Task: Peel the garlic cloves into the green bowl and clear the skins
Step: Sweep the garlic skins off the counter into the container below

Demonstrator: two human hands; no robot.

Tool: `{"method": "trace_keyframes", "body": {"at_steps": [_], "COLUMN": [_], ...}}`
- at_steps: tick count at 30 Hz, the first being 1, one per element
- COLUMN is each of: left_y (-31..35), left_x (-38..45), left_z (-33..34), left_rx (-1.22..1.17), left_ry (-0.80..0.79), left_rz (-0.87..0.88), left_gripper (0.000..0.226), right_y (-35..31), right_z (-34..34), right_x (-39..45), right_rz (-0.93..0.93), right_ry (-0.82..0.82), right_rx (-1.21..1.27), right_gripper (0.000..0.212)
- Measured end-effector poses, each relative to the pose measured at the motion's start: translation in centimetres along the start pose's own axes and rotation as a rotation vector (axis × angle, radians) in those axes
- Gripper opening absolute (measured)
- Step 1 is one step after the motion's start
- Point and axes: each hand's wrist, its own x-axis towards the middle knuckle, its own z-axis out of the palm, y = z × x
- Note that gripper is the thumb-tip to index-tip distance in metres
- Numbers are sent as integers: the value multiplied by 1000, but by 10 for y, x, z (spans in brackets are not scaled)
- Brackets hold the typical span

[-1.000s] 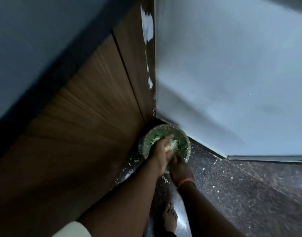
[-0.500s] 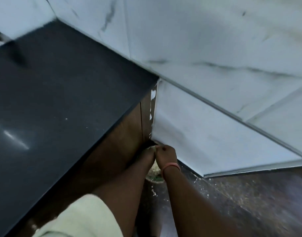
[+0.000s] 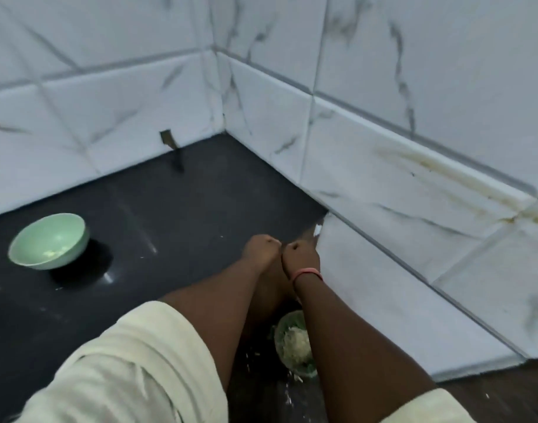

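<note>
The pale green bowl stands on the black countertop at the left, with a few pale garlic pieces in its bottom. My left hand and my right hand are raised side by side over the counter's right edge, knuckles touching. Both have their fingers curled, and their palms are hidden from me. Far below, between my forearms, a green container on the floor holds a heap of pale garlic skins.
White marble-pattern tiled walls close the counter's back and right sides. A dark notch shows in the back tiles. Skin scraps lie on the dark floor near the container.
My hands have risen from the skin container on the floor to counter height, fingers curled. My view has swung up from the floor, bringing the green bowl into sight.
</note>
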Motion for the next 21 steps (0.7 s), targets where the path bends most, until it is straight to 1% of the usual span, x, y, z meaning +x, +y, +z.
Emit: {"method": "trace_keyframes", "body": {"at_steps": [5,8,11,13,14,16,18,19,21], "left_y": [-13,-29,-61,-90,-105,-139,-172,-188,-217], "left_x": [-32,-61,-75,-84,-89,-102,-112,-113,-112], "left_z": [-95,-168,-242,-288,-307,-342,-368,-378,-395], "left_rx": [68,85,139,155,185,319,465,509,552], "left_ry": [227,374,541,651,686,699,626,579,487], "left_rz": [27,33,-15,-80,-126,-229,-320,-345,-363], "left_gripper": [27,26,24,23,26,41,54,59,69], "right_y": [-77,-125,-167,-190,-198,-209,-215,-217,-220], "right_z": [46,93,139,176,195,236,276,292,325], "right_x": [-26,-50,-73,-89,-95,-110,-123,-127,-132], "right_rz": [-258,-411,-543,-614,-629,-666,-728,-762,-772], "right_ry": [-97,-180,-242,-288,-326,-406,-495,-535,-583], "right_rx": [-168,-207,-228,-269,-304,-432,-616,-699,-815], "right_gripper": [28,25,22,20,20,22,29,36,50]}}
